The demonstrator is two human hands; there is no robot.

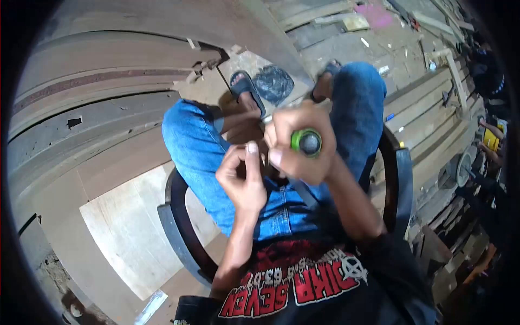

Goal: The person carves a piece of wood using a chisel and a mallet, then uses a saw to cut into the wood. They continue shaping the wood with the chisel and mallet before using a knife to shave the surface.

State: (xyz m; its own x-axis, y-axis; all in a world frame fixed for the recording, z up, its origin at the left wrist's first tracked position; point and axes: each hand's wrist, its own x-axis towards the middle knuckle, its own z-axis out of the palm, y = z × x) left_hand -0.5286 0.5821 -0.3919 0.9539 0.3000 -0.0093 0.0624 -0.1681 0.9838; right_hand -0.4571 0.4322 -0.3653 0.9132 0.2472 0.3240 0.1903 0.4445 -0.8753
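Observation:
My right hand [300,146] is closed around a tool with a green handle [306,142]; its grey butt end faces the camera. My left hand [244,176] is right beside it, fingers curled and thumb up, pinching something small that I cannot make out. Both hands meet above my lap, over my blue jeans [216,162]. The tool's tip is hidden behind the hands.
I sit on a dark round-rimmed chair [176,216]. Curved wooden boards [97,81] lie to the left, a pale plywood sheet [130,227] below them. Planks and scraps [433,108] cover the floor at right. My sandalled feet [246,89] rest ahead.

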